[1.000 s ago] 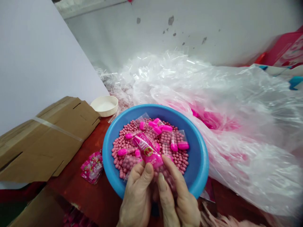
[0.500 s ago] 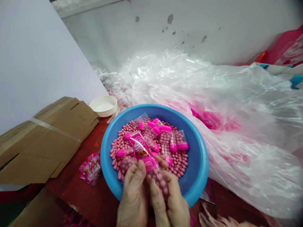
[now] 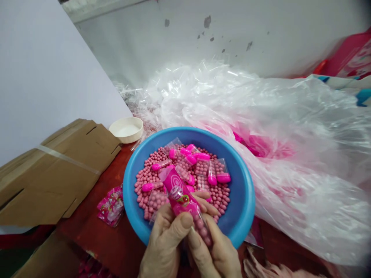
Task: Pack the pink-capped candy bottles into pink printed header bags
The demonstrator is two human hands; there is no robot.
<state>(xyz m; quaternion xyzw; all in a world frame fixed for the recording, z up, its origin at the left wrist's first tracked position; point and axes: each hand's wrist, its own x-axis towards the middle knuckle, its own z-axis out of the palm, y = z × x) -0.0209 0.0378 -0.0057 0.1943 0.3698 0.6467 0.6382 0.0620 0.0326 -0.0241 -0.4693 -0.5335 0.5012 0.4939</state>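
Note:
Both hands hold one clear candy container, tilted, over the near side of a blue basin (image 3: 246, 185). Pink balls show inside the container (image 3: 202, 227), and a printed pink wrapper sleeve (image 3: 177, 191) covers its far part. My left hand (image 3: 166, 239) has its thumb pressed on the sleeve from the left. My right hand (image 3: 213, 243) wraps the ball-filled end, thumb on top and fingers around the right side. Loose pink candy balls (image 3: 142, 170) fill the basin's bottom. Several clear containers with bright pink caps (image 3: 223, 177) lie on them.
A large clear plastic bag (image 3: 304, 185) spreads along the right and back. Flattened cardboard boxes (image 3: 58, 170) lie at left, near a white bowl (image 3: 127, 130). A stack of printed pink wrappers (image 3: 111, 206) rests on the red table (image 3: 116, 251) left of the basin.
The wrapper sleeve has come down toward me along the container, and its far end now stands nearer. My left thumb has shifted toward the right thumb. Things around the hands stay put.

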